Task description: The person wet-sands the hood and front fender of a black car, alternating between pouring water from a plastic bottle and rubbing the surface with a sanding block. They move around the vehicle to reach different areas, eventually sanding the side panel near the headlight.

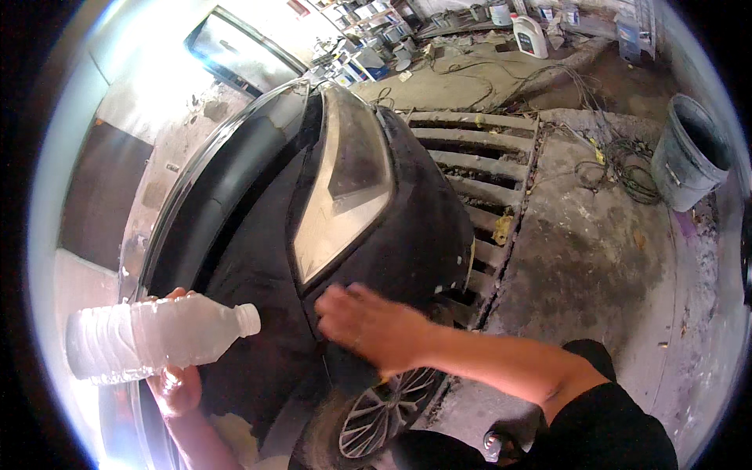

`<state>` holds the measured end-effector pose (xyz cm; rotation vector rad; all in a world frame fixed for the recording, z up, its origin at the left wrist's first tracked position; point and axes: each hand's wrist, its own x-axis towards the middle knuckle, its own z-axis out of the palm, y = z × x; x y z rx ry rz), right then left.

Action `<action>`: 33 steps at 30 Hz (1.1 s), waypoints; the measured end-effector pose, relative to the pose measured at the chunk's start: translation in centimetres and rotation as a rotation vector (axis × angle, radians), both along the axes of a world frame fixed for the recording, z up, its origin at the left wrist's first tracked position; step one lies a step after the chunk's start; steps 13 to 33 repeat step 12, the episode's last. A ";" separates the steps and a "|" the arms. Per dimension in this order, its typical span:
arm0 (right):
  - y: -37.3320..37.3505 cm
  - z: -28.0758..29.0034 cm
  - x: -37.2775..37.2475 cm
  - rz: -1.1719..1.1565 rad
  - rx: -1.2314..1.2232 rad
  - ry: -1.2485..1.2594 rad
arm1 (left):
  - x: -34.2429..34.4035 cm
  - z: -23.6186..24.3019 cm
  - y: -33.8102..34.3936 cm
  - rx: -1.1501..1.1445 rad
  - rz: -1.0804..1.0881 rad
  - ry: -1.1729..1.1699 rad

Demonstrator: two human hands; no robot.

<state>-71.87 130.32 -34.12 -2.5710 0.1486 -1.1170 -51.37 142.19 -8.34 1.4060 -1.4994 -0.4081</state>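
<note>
A translucent plastic bottle (pixel 160 337) with a white cap lies tilted on its side, its neck pointing right. My left hand (pixel 178 389) is wrapped round its middle, at the left of the car. My right hand (pixel 368 325) presses with curled fingers against the dark matte car body (pixel 427 235), just below the pointed lower end of the light (pixel 345 180). Pale masking covers part of that light. Motion blurs the right fingers, and whatever may be under them is hidden. Below my right wrist shows a spoked wheel (pixel 388 415).
Beyond the car runs a slatted floor grate (pixel 486 168). A grey bucket (pixel 689 157) stands at the right wall beside coiled cables (pixel 623 168). Cans and a white jug (pixel 529 37) stand at the back. My sandalled foot (pixel 501 445) is on the concrete.
</note>
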 end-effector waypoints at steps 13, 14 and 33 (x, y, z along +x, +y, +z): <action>0.7 1.5 -1.2 -0.012 0.263 0.146 | 1.8 0.3 0.3 0.027 -0.015 -0.125; 0.7 1.5 -1.2 -0.012 0.263 0.146 | 1.8 0.3 0.3 0.027 -0.015 -0.125; 0.7 1.5 -1.2 -0.012 0.263 0.146 | 1.8 0.3 0.3 0.027 -0.015 -0.125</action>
